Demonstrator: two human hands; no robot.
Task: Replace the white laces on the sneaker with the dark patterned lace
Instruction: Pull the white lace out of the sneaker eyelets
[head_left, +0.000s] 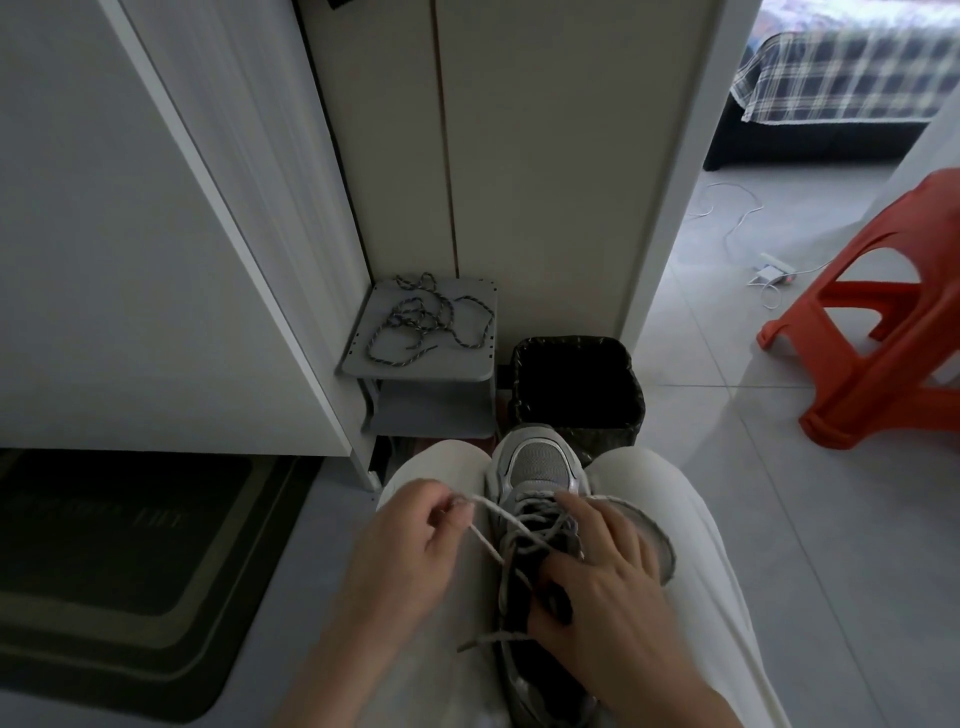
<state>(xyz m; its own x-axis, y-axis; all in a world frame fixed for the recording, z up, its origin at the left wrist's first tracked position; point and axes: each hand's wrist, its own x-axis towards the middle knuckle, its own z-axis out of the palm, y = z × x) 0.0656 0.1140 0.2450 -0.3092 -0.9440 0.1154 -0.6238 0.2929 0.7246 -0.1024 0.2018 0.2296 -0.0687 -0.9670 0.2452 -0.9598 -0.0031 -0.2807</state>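
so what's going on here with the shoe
A person holds a grey sneaker between their knees and is unlacing it. The left hand pinches a strand of the white lace and holds it out to the side, while the right hand steadies the shoe. The dark patterned lace lies untouched on a small grey shelf ahead.

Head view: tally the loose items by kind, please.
Sneaker: 1
White lace: 1
Dark patterned lace: 1
Grey shelf rack: 1
Black bin: 1
Orange stool: 1
Doormat: 1
Total: 7
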